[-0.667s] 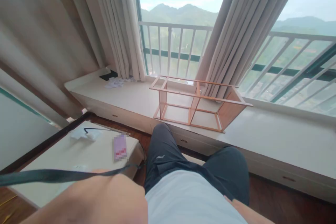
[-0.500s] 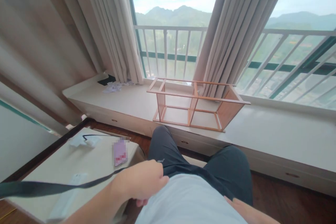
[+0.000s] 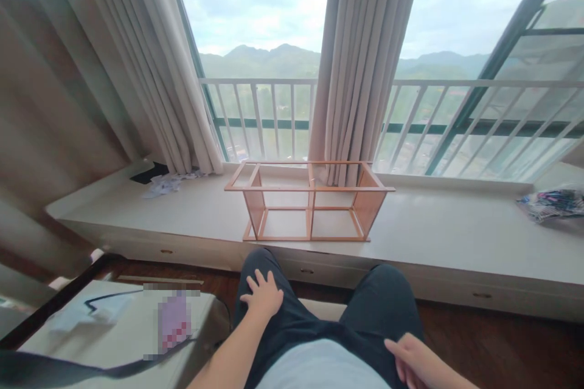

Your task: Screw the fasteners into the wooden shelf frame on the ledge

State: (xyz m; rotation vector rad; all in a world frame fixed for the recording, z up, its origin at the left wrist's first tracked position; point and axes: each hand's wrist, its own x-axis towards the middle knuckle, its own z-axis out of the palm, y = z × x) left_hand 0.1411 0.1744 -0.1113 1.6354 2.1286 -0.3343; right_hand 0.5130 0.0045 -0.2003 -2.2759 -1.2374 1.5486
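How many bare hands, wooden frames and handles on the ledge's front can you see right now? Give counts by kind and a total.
Left hand and right hand: 2
Wooden frame: 1
Handles: 3
Total: 6

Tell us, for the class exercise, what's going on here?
A person sits facing a white window ledge, on which an open wooden frame rests. Neither hand touches the frame. The left hand lies with spread fingers on the left thigh; the right hand is by the right thigh, partly curled, with nothing visible in it. At left, a pixelated purple item lies on a pale surface.
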